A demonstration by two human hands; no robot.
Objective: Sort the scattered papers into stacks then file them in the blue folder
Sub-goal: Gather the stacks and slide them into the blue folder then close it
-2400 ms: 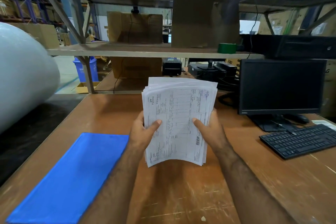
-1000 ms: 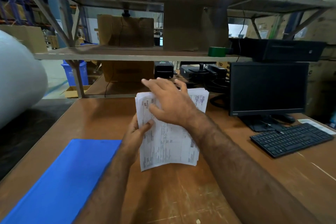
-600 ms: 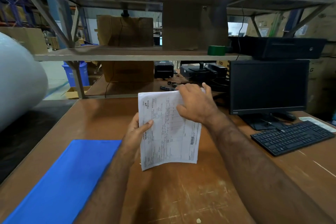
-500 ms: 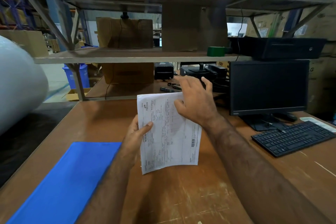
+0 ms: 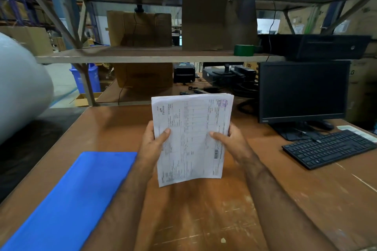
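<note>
Hands (image 5: pixel 193 144) again gripping papers' (image 5: pixel 190 138) sides.

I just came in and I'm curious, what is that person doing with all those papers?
A person is holding a stack of papers upright over the wooden desk, left hand on one edge, right hand on the other. A blue folder lies closed on the desk beside the left arm, with no papers in it yet.

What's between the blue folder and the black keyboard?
In the head view, the stack of papers, held upright by the left hand and right hand, sits between the blue folder and keyboard.
</note>
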